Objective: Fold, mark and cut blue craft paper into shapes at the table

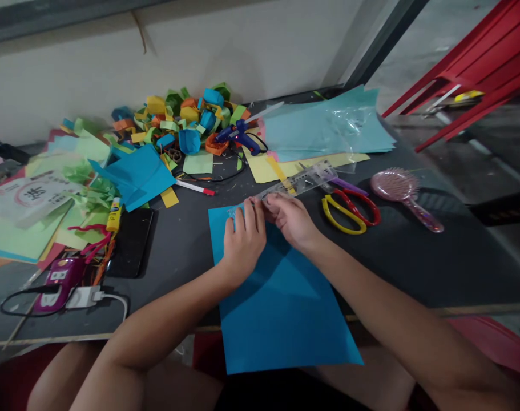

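Craft workspace: ruler, glue gun

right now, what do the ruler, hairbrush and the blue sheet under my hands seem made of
Ruler: likely clear glossy plastic; things beneath show through. Hairbrush: probably shiny pink plastic, judging by highlights. Blue sheet: matte paper or card, thin and glare-free.

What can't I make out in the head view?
Head view: ruler, partly hidden by the left hand and right hand.
Head view: ruler markings, too small and blurred.
Head view: blue sheet, partly covered by both hands.
Head view: upper red chair, cut off by right edge.
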{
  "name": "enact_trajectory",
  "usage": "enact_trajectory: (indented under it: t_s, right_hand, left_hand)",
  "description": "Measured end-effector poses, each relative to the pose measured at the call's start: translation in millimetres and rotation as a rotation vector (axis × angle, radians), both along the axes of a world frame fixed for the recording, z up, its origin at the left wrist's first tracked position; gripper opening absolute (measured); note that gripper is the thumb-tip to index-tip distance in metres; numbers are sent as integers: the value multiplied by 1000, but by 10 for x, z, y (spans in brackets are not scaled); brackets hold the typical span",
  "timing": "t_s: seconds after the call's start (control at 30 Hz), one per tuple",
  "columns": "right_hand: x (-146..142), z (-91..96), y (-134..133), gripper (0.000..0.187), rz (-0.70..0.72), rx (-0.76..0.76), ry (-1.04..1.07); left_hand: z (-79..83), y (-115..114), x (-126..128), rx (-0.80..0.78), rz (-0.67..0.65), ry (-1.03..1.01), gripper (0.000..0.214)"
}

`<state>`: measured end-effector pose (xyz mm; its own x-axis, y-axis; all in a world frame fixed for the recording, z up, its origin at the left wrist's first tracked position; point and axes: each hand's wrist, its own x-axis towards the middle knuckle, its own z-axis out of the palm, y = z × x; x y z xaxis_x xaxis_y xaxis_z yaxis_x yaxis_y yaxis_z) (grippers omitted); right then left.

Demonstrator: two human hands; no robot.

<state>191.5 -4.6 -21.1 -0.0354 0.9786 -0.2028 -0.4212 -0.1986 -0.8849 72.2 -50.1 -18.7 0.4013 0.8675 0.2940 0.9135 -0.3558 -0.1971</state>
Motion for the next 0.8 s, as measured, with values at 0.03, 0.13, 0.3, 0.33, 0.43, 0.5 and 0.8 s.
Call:
enact_trajectory:
  t_s: [0.03,0.13,0.3,0.33,0.43,0.5,0.8]
  right_hand:
    - [10,1,6,25,11,4,-15]
    - [50,-29,27,32,39,1,-128]
    - [271,-54,83,58,-338,335,-751]
    - [325,-39,91,61,-369,442,-925]
    - [420,0,97,49,-124,710,-1314]
    - [410,-13,92,38,122,770,-1429]
    - [312,-154,146,40,245,705,-1556]
  left_hand:
    - [27,37,-34,23,-11,2,49]
    - [92,123,-117,65,-28,4,46]
    - [80,128,-101,-42,76,69,44]
    - [68,117,-85,-69,95,79,44]
    - [46,82,-43,-126,122,82,43]
    - [47,59,-25,-143,145,68,41]
    - [57,-9,-6,-205,277,-73,43]
